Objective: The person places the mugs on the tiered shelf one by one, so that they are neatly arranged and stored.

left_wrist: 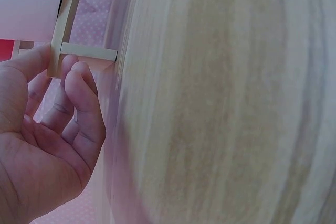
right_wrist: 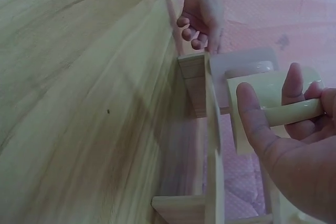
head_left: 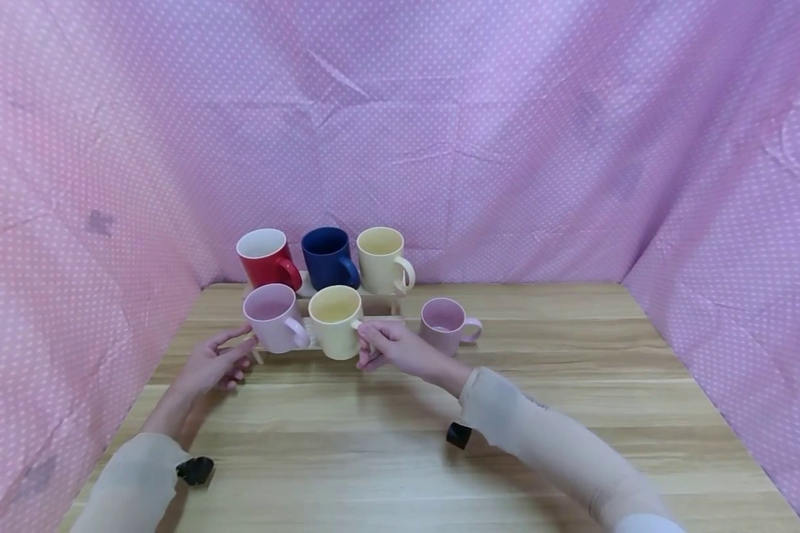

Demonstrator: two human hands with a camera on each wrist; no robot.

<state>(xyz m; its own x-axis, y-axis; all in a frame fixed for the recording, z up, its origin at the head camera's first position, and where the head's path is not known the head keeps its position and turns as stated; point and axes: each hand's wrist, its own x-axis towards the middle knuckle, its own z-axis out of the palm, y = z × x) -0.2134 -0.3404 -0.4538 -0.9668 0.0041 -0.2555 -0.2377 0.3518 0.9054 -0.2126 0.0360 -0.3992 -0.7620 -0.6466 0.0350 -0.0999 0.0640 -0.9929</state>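
Observation:
My right hand [head_left: 392, 346] grips the handle of a pale yellow mug [head_left: 333, 326], upright at the front tier of a wooden rack [head_left: 307, 354]. Whether its base touches the tier is unclear. In the right wrist view, thumb and fingers close around the yellow handle [right_wrist: 294, 113]. My left hand [head_left: 215, 363] is at the rack's left end. The left wrist view shows its thumb and index finger pinching the end of the rack's wooden strip [left_wrist: 59, 59], the other fingers curled. Beside that hand, a pink mug [head_left: 271, 318] stands on the front tier.
On the back tier stand a red mug [head_left: 267, 259], a dark blue mug [head_left: 329, 259] and another pale yellow mug [head_left: 381, 260]. A second pink mug [head_left: 442, 326] stands on the wooden table [head_left: 540, 355], right of the rack, behind my right forearm. Pink dotted cloth [head_left: 400, 148] surrounds the table.

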